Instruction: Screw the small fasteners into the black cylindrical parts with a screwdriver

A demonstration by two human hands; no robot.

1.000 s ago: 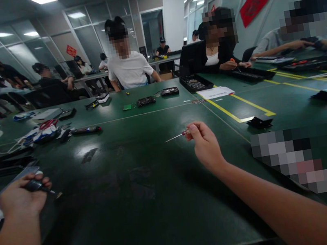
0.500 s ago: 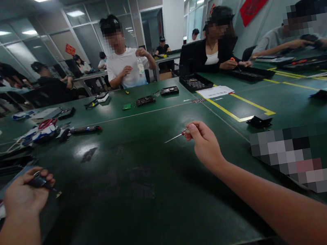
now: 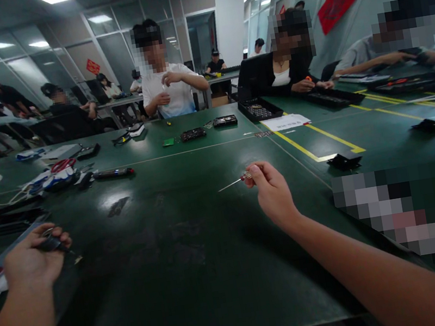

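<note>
In my right hand [image 3: 274, 192] is a slim screwdriver [image 3: 230, 184], pinched at its red and clear handle. Its thin metal shaft points left over the green table [image 3: 175, 313]. My left hand [image 3: 36, 258], palm turned up at the left side, is wrapped round a small black object [image 3: 52, 244] with a metal end that sticks out towards the lower right. What kind of thing it is I cannot make out, as the fingers hide part of it. Both hands are held above the tabletop, well apart.
A dark pen-like tool [image 3: 114, 173] lies beyond my left hand, beside a heap of cables and red-handled items [image 3: 62, 171]. Hard-drive-like parts [image 3: 193, 134] and a green board [image 3: 168, 142] lie farther back. Black brackets [image 3: 344, 161] sit at right. Several people work around the table.
My hands and the things in them stay almost still. Across the table, the person in white has lowered the raised hand and the clear bottle towards the chest.
</note>
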